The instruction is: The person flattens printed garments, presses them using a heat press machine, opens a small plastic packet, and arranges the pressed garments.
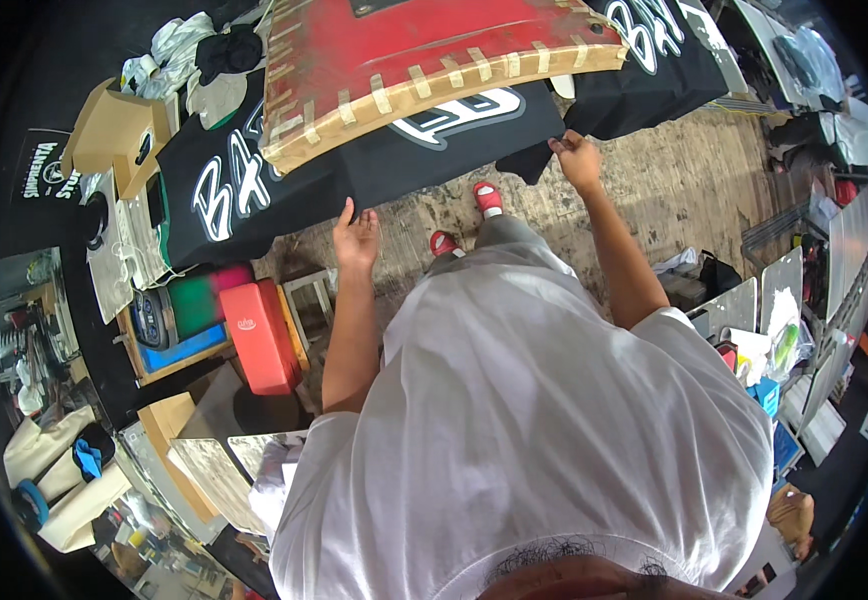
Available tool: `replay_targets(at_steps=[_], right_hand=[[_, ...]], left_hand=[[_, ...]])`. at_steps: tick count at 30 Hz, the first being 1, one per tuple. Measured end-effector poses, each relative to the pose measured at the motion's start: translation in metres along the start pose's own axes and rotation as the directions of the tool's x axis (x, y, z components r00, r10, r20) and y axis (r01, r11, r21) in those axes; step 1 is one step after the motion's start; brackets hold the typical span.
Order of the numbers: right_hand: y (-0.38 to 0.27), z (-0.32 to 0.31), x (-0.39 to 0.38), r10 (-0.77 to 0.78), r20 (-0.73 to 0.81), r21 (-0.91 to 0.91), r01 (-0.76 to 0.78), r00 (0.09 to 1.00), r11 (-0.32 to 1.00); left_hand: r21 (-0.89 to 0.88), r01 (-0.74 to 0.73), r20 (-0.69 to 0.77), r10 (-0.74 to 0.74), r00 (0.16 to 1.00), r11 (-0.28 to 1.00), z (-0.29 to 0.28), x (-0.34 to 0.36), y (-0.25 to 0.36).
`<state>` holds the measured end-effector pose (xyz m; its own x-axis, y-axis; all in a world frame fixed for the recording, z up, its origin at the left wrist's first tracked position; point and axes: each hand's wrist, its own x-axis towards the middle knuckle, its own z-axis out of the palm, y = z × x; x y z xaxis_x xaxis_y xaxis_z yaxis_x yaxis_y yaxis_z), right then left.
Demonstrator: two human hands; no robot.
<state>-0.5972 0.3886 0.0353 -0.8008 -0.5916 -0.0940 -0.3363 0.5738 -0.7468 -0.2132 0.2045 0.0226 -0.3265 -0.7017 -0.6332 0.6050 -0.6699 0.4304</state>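
Observation:
Black shirts [309, 190] with large white and grey lettering lie along a long table in front of me. Over the middle one rests a screen-printing frame [379, 98], red inside, with a wooden edge crossed by strips of tape. My right hand [577, 160] pinches the near edge of the middle black shirt [494, 130], where a flap of its cloth hangs down. Just below the shirt's near edge, my left hand [358, 238] is open, palm up and thumb apart, with nothing in it. Another black shirt [674, 95] lies to the right.
To my left stand an open cardboard box [119, 135], a red case [257, 340] and a low stool [309, 295]. Crumpled plastic and cloth [182, 40] sit at the far left. Shelves and panels [849, 250] line the right side. Worn wooden floor [654, 190] runs below the table.

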Motion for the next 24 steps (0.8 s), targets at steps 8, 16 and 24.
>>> replay_targets(at_steps=[8, 16, 24], right_hand=[[0.012, -0.021, 0.012, -0.085, 0.0, 0.311, 0.081, 0.996, 0.947], [-0.045, -0.07, 0.011, -0.238, 0.015, -0.019, 0.239, 0.971, 0.971], [-0.072, -0.105, -0.012, -0.311, 0.149, -0.081, 0.325, 0.938, 0.942]], left_hand=[[-0.057, -0.095, 0.188, 0.104, 0.977, 0.994, 0.032, -0.035, 0.032], [-0.029, -0.026, 0.234, 0.032, 0.972, 0.999, 0.062, -0.035, 0.039], [0.036, -0.104, 0.305, 0.088, 0.948, 0.994, 0.042, -0.048, 0.056]])
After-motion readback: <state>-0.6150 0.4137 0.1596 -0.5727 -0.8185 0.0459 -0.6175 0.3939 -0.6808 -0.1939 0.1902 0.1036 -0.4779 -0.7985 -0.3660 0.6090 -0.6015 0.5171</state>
